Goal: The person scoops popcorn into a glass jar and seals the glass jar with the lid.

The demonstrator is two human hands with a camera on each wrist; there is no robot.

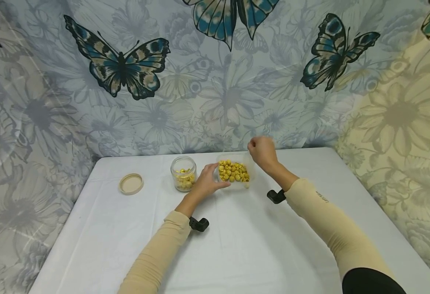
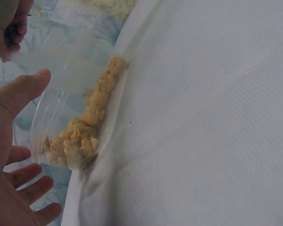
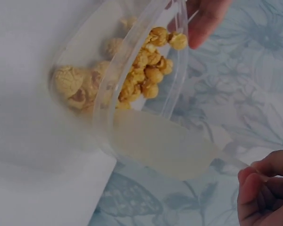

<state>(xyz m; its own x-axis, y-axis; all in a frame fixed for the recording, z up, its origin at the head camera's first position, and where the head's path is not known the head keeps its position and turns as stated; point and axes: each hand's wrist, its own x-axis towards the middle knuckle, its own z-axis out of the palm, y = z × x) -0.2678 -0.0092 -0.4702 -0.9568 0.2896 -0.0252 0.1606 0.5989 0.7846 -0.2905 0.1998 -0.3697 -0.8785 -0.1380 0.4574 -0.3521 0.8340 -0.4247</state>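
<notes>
A clear plastic container [image 1: 252, 166] holds caramel popcorn [image 1: 233, 170] near the table's far edge. My left hand [image 1: 207, 181] grips its left end, thumb and fingers spread about the wall. With curled fingers, my right hand [image 1: 263, 153] pinches the thin handle of a translucent plastic scoop [image 3: 165, 146] at the container's right end. The scoop's broad blade reaches past the rim beside the popcorn in the right wrist view; its front end is partly blurred behind the plastic. Just left of my left hand stands a glass jar [image 1: 178, 183] without its lid, partly filled with popcorn.
A round beige lid [image 1: 131, 184] lies on the white-covered table [image 1: 229, 245], left of the jar. Behind the table's far edge hangs a butterfly-patterned cloth [image 1: 229, 102]. Each wrist carries a small black camera [image 1: 199, 224].
</notes>
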